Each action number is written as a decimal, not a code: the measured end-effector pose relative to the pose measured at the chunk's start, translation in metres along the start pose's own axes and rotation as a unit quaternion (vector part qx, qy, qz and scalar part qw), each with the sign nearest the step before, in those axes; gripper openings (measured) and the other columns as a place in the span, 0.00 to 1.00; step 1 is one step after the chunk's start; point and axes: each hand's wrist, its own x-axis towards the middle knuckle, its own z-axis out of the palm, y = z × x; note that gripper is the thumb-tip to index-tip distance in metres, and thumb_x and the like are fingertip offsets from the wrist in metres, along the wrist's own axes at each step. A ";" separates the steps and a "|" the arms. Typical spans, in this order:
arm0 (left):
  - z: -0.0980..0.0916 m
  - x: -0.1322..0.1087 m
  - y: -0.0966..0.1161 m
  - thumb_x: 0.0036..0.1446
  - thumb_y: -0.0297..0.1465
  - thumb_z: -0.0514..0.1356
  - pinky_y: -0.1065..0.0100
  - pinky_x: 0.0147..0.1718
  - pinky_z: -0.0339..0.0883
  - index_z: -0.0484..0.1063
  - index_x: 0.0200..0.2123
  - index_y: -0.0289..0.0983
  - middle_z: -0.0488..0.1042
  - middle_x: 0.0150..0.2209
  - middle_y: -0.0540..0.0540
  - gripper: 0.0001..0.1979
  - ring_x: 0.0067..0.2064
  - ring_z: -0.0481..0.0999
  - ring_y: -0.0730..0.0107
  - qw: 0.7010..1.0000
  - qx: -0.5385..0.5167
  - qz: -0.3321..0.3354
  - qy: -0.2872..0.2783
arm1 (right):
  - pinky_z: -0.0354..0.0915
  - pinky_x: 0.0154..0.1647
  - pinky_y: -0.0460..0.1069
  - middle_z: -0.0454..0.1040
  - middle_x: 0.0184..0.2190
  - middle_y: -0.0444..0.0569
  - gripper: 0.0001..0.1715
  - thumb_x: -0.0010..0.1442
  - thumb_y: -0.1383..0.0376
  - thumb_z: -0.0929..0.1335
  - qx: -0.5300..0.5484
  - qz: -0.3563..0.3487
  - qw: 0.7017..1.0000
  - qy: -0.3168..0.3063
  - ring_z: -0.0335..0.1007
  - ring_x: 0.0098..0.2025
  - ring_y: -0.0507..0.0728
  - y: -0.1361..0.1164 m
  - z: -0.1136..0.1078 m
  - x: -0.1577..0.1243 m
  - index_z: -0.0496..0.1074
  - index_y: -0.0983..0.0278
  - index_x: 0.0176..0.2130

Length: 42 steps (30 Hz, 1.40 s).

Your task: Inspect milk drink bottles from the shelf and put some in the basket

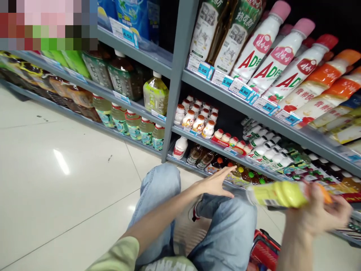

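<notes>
My right hand (318, 210) is closed around the orange-capped end of a plastic drink bottle (282, 194). The bottle has a yellow-green label and lies nearly level, its clear base pointing left above my right knee. Motion blurs this hand somewhat. Over the gap between my knees, my left hand (216, 183) reaches toward the shelf with fingers and thumb spread and nothing in it. A small space separates its fingers from the bottle's base. Beyond it, a row of small dark bottles (220, 162) with coloured caps stands on the bottom shelf.
Grey shelving (176, 67) runs across ahead, filled with drinks and blue price tags. Large white AD bottles (254, 47) lean on the upper right shelf. Small white bottles (199, 122) stand below them. A red basket (265, 248) sits by my right leg. Pale tiled floor (70, 195) spreads left.
</notes>
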 end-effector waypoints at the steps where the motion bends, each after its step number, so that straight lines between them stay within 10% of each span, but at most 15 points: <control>1: -0.002 -0.001 0.004 0.49 0.42 0.76 0.53 0.61 0.66 0.48 0.75 0.41 0.62 0.68 0.33 0.58 0.65 0.68 0.47 0.998 -0.034 0.017 0.040 | 0.77 0.39 0.52 0.73 0.33 0.41 0.23 0.35 0.67 0.80 0.036 -0.019 0.997 -0.061 0.75 0.36 0.55 0.006 0.015 -0.017 0.70 0.58 0.31; 8: -0.038 -0.024 0.032 0.47 0.39 0.76 0.58 0.52 0.73 0.68 0.58 0.35 0.78 0.51 0.37 0.37 0.49 0.79 0.53 0.932 -0.094 -0.020 0.351 | 0.72 0.34 0.44 0.75 0.34 0.41 0.24 0.49 0.53 0.79 0.127 0.215 0.904 -0.347 0.73 0.31 0.49 0.046 0.128 -0.120 0.70 0.62 0.39; 14: -0.054 -0.036 0.030 0.51 0.52 0.69 0.68 0.17 0.64 0.73 0.45 0.29 0.78 0.32 0.39 0.32 0.22 0.74 0.64 0.845 -0.446 -0.177 0.235 | 0.76 0.39 0.50 0.79 0.32 0.45 0.25 0.54 0.47 0.74 0.144 0.422 0.788 -0.424 0.77 0.31 0.54 0.089 0.130 -0.153 0.74 0.63 0.41; 26: -0.054 -0.034 0.024 0.51 0.52 0.63 0.67 0.21 0.58 0.75 0.49 0.29 0.80 0.33 0.37 0.33 0.23 0.74 0.62 0.728 -0.646 -0.196 0.120 | 0.77 0.30 0.50 0.79 0.31 0.48 0.24 0.59 0.46 0.71 0.191 0.491 0.708 -0.471 0.79 0.30 0.57 0.079 0.133 -0.157 0.74 0.63 0.41; 35: -0.067 -0.034 0.023 0.51 0.64 0.61 0.66 0.22 0.63 0.77 0.45 0.27 0.80 0.33 0.31 0.42 0.31 0.80 0.49 0.806 -0.525 -0.266 0.065 | 0.71 0.20 0.46 0.74 0.23 0.46 0.24 0.69 0.47 0.60 0.126 0.621 0.662 -0.400 0.73 0.21 0.55 0.082 0.134 -0.158 0.72 0.63 0.41; 42: -0.058 -0.028 0.029 0.57 0.61 0.61 0.64 0.27 0.72 0.74 0.54 0.29 0.81 0.36 0.36 0.40 0.36 0.82 0.48 0.813 -0.478 -0.276 0.183 | 0.66 0.14 0.48 0.76 0.23 0.48 0.27 0.67 0.44 0.61 0.067 0.643 0.649 -0.401 0.70 0.17 0.55 0.096 0.130 -0.163 0.71 0.64 0.38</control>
